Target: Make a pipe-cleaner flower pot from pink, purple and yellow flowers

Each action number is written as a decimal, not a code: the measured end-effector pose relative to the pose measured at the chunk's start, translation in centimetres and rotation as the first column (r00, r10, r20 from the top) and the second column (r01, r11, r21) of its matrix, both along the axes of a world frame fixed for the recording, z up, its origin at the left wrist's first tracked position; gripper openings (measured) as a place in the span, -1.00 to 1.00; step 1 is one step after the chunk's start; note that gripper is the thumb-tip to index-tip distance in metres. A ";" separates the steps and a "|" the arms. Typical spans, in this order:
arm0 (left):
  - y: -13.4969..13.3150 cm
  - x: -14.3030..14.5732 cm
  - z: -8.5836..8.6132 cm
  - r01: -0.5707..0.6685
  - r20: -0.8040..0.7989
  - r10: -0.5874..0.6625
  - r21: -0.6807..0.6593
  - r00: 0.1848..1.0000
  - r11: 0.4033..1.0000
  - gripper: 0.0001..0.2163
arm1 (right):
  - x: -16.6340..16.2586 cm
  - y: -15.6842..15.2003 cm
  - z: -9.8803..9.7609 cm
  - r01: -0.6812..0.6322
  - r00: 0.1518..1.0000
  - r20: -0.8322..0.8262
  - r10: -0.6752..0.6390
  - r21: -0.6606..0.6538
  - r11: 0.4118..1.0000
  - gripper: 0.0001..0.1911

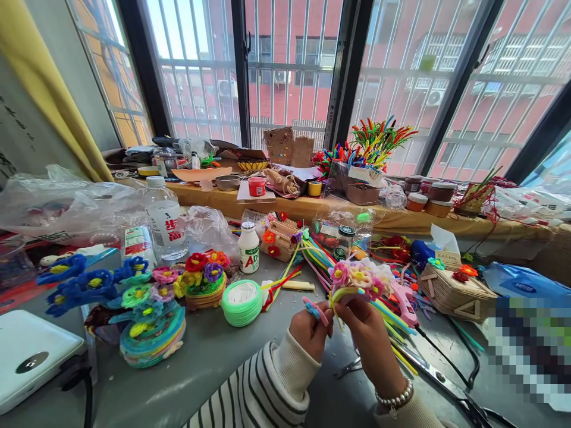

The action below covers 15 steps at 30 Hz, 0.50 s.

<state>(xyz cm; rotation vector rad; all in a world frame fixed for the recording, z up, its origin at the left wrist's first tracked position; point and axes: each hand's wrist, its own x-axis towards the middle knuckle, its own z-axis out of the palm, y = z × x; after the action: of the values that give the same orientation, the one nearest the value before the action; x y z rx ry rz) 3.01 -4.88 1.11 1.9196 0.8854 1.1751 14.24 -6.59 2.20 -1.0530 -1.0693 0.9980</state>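
My left hand (pixel 307 330) is closed in a pinch on a small pink-and-blue pipe-cleaner piece (pixel 314 310). My right hand (pixel 368 327) grips a bunch of pipe-cleaner flowers (pixel 357 278) in pink, yellow and white, held upright by their stems over the grey table (pixel 214 368). The two hands nearly touch at the stems. A striped sleeve covers my left forearm and a bead bracelet (pixel 395 398) sits on my right wrist.
Finished pipe-cleaner flower baskets (pixel 154 324) and blue flowers (pixel 84 285) lie left, with a green tape roll (pixel 241 302), small white bottle (pixel 248 247) and water bottle (pixel 165 219). Loose pipe cleaners (pixel 321 258), a pink glue gun (pixel 404 300), woven baskets (pixel 455 291), scissors (pixel 446 386) lie right. Cluttered windowsill behind.
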 end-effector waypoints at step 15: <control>-0.1 0.1 0.1 -0.039 -0.064 0.041 0.040 0.997 0.998 -0.72 | -0.5 0.3 -1.7 0.044 0.997 -0.060 -0.045 -0.021 0.999 -0.75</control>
<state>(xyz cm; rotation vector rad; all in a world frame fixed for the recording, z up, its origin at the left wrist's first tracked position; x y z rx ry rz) 3.07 -5.03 1.22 1.9889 0.9458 1.1667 13.74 -6.32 0.45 -1.0522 -0.9848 1.0007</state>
